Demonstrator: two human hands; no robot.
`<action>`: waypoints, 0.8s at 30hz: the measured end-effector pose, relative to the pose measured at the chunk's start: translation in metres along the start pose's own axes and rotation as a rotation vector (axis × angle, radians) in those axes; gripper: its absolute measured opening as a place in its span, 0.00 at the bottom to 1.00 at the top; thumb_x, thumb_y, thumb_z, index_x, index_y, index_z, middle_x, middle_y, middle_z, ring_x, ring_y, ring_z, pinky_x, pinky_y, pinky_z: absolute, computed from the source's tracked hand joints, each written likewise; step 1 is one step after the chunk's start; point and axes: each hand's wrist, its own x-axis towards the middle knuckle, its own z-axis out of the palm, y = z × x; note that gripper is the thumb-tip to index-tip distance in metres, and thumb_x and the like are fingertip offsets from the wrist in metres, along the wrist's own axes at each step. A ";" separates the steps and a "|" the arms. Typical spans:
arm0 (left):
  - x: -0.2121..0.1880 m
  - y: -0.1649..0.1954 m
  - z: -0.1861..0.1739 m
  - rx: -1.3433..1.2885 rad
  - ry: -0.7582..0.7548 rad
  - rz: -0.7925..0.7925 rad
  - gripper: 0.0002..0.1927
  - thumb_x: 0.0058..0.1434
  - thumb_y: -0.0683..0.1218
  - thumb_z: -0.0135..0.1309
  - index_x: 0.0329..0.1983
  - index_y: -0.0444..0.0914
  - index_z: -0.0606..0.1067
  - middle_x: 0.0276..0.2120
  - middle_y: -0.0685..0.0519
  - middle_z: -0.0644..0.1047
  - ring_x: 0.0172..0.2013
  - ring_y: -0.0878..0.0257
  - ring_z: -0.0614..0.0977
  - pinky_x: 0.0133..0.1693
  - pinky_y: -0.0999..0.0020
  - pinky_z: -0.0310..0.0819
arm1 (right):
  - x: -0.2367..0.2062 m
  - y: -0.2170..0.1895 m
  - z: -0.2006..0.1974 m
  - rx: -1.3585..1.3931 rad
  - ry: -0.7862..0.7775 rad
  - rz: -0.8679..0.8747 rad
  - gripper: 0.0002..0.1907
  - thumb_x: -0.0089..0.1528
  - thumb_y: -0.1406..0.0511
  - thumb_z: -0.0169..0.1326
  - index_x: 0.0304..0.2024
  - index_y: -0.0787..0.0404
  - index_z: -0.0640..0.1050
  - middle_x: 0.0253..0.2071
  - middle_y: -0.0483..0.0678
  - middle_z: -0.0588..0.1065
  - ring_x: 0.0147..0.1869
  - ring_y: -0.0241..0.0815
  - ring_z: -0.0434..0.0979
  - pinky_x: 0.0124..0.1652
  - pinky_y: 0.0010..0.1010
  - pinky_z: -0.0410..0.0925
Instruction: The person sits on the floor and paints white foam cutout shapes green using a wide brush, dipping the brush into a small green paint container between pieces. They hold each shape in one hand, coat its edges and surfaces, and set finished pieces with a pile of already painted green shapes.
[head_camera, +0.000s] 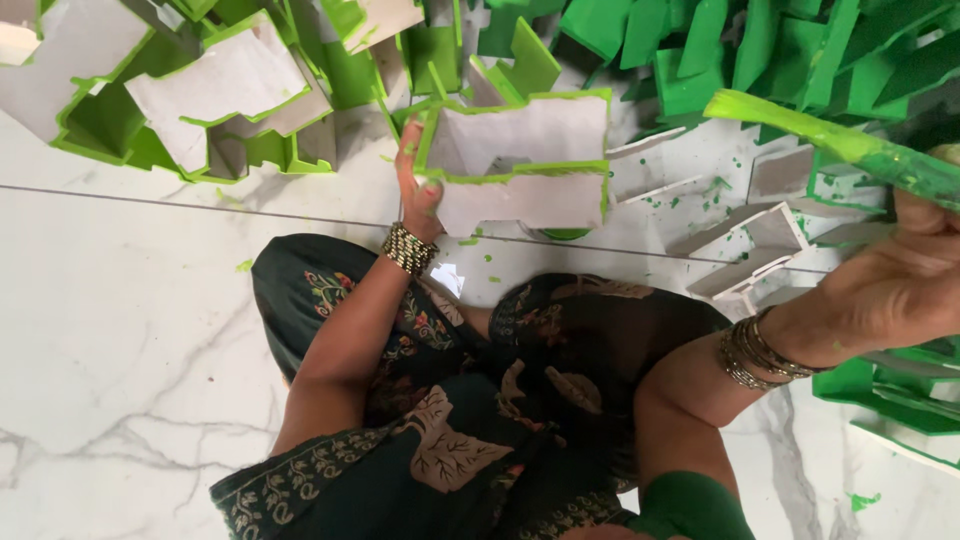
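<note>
My left hand (418, 186) grips a white box-shaped piece with green-painted edges (520, 160) by its left side and holds it up over the floor. My right hand (905, 275) is closed around a long stick smeared with green paint (830, 140), which runs up and to the left across the right of the view. Both wrists wear bangles. A small green paint pot (565, 233) peeks out just below the held piece.
Painted green-and-white pieces (220, 90) lie heaped at the top left, all-green pieces (760, 50) at the top right. Unpainted white channel pieces (750, 245) and green ones (900, 390) sit at the right. The white marble floor (120, 330) has green splatter. My dark patterned clothing fills the bottom centre.
</note>
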 end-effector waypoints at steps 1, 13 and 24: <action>0.000 0.005 0.002 0.074 0.001 0.041 0.60 0.53 0.72 0.63 0.76 0.31 0.57 0.64 0.46 0.67 0.66 0.56 0.69 0.69 0.60 0.64 | 0.000 -0.002 0.003 0.010 0.004 0.016 0.24 0.77 0.61 0.43 0.57 0.82 0.73 0.55 0.66 0.75 0.55 0.54 0.80 0.55 0.40 0.79; -0.003 0.055 0.020 0.831 -0.089 0.414 0.58 0.36 0.65 0.71 0.66 0.35 0.63 0.57 0.41 0.71 0.56 0.44 0.78 0.57 0.51 0.75 | 0.003 -0.013 0.091 0.030 -0.075 0.133 0.19 0.80 0.65 0.58 0.58 0.74 0.65 0.47 0.65 0.75 0.45 0.53 0.81 0.44 0.46 0.83; -0.002 0.061 0.022 0.804 -0.147 0.417 0.59 0.34 0.66 0.71 0.66 0.35 0.61 0.56 0.42 0.72 0.56 0.44 0.77 0.59 0.48 0.74 | -0.004 -0.004 0.106 -0.040 -0.148 0.120 0.26 0.78 0.67 0.62 0.58 0.66 0.56 0.47 0.65 0.76 0.44 0.51 0.81 0.49 0.44 0.84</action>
